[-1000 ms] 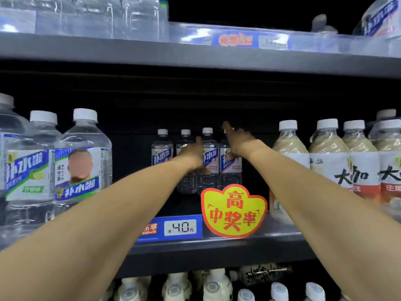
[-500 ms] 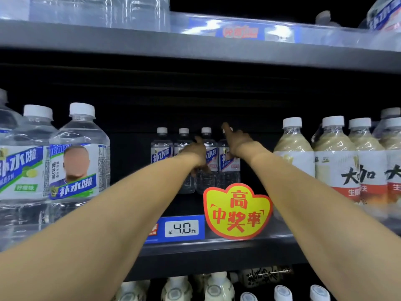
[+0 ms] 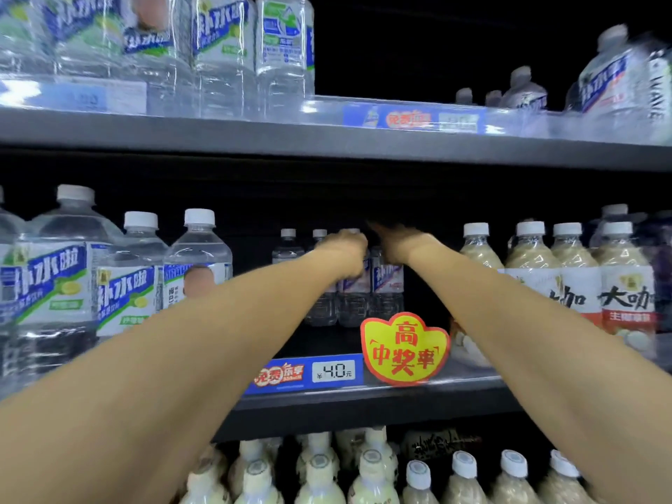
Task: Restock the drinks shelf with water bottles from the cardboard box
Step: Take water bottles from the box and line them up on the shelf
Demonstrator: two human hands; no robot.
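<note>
**Back row in, front of the lane still bare**

While both your arms reach deep into the middle shelf (image 3: 363, 396), a short row of small water bottles (image 3: 387, 285) stands at the very back of the lane, well behind the price tag (image 3: 334, 371) and the yellow promo sign (image 3: 404, 349). Your left hand (image 3: 342, 258) is up against the bottles in the middle of that row, fingers apparently curled round one of them, though blur hides exactly how. Your right hand (image 3: 394, 241) sits just beside it near the rightmost bottle's cap, a finger stretched forward; whether it touches the bottle you cannot tell from this view.

Judging by the layout, you are early to midway: only the back of the lane is filled, and dark bare shelf runs from those bottles to the front lip. Neighbouring lanes of large water bottles (image 3: 198, 256) on the left and milky drinks (image 3: 531, 263) on the right are stocked right to the edge. Several more rows seem needed. The cardboard box is out of view, so the stock remaining is unknown.
</note>
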